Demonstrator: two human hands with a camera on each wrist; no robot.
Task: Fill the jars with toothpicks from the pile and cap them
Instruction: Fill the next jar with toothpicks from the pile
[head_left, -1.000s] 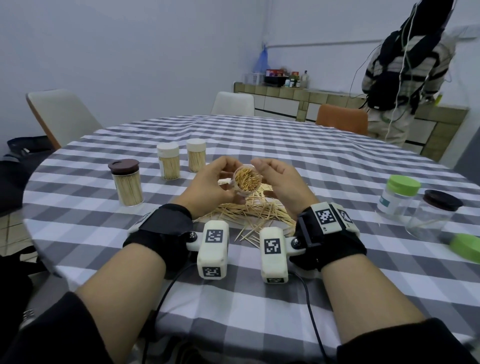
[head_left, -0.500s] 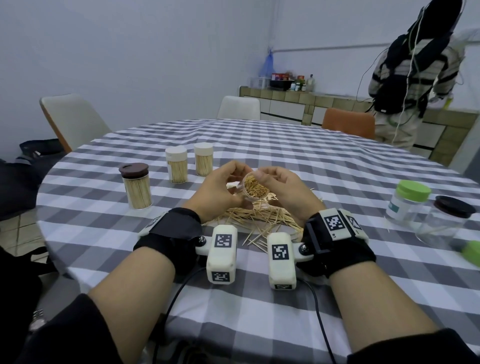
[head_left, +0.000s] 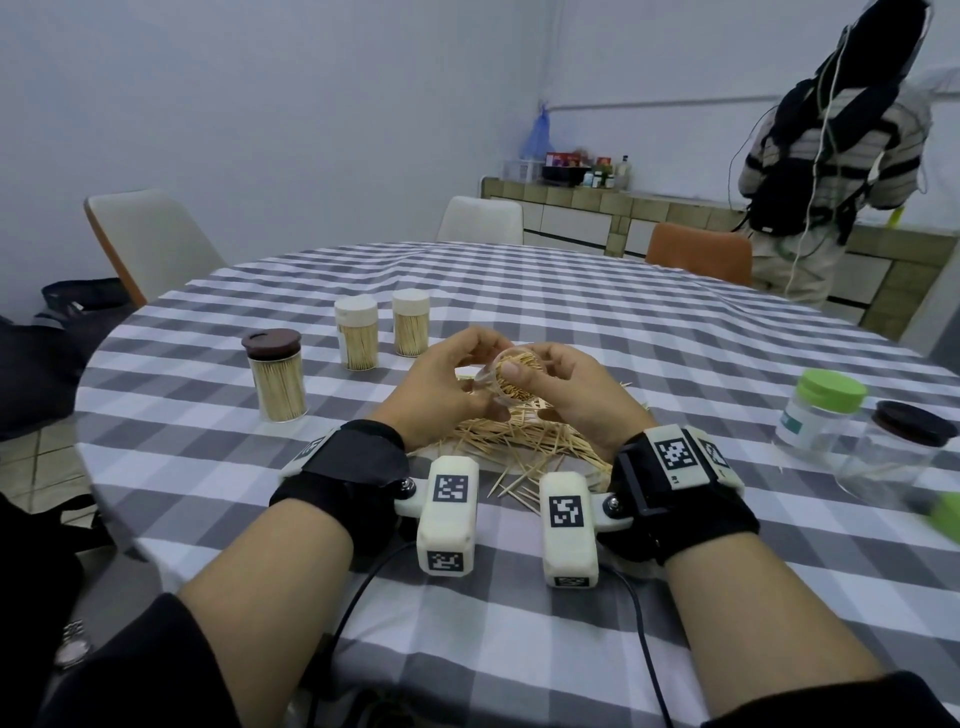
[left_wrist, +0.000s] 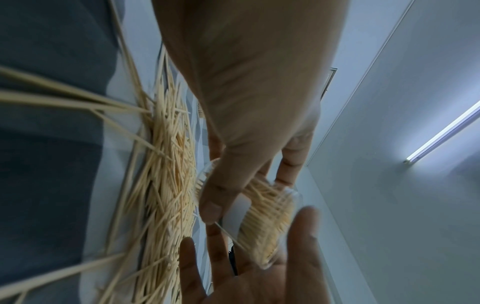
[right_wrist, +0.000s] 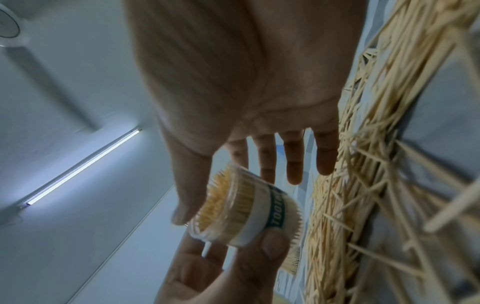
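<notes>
Holding an uncapped clear toothpick jar (head_left: 511, 382) tilted above the toothpick pile (head_left: 524, 439) near the bench's (head_left: 675, 332) near edge, the left hand (head_left: 441, 395) has thumb and fingers (right_wrist: 272, 244) curled round its labelled wall. The jar is packed with toothpicks. The right hand (head_left: 576, 395) lies against the jar's open mouth, its thumb over the rim and the other fingers (right_wrist: 293, 162) nearly straight. Three filled, capped jars (head_left: 358, 332) stand toward the left edge; a green-capped jar (head_left: 818, 410) and a brown-capped jar (head_left: 893, 452) stand toward the right edge.
</notes>
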